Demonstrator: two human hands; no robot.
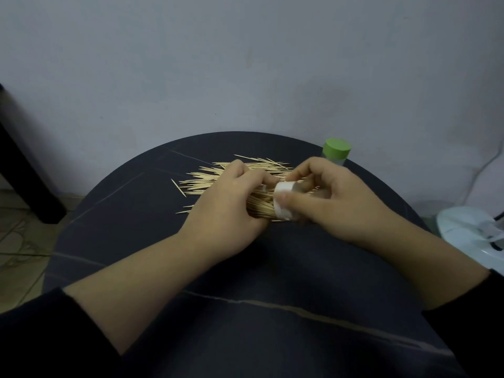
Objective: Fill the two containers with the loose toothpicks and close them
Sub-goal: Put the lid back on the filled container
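Head view. The dark round surface with thin pale veins [131, 241] stands against a plain grey wall [245, 64].

The left hand [226, 205] lies at the centre of the surface. Its fingers [240, 170] are curled round a bundle of pale wooden toothpicks [261, 208] and grasp it. The bundle lies roughly level and points toward the right.

The right hand [335, 200] holds a clear cylindrical container with a white rim [283, 200]. Its thumb presses on the rim and its fingers are curled over the body. The container lies on its side with the open mouth facing left. The right ends of the bundle meet the white rim; how far they reach inside cannot be told.

A loose pile of pale wooden toothpicks [201, 182] lies spread on the surface behind and to the left of both hands. A few single sticks lie apart at its left edge.

A clear container with a green round lid [336, 151] stands upright at the far right edge of the surface, just behind the right hand. Its lid is on.

A white rounded object [469, 233] sits beyond the right edge of the surface. A dark furniture leg [24, 170] stands at the left.
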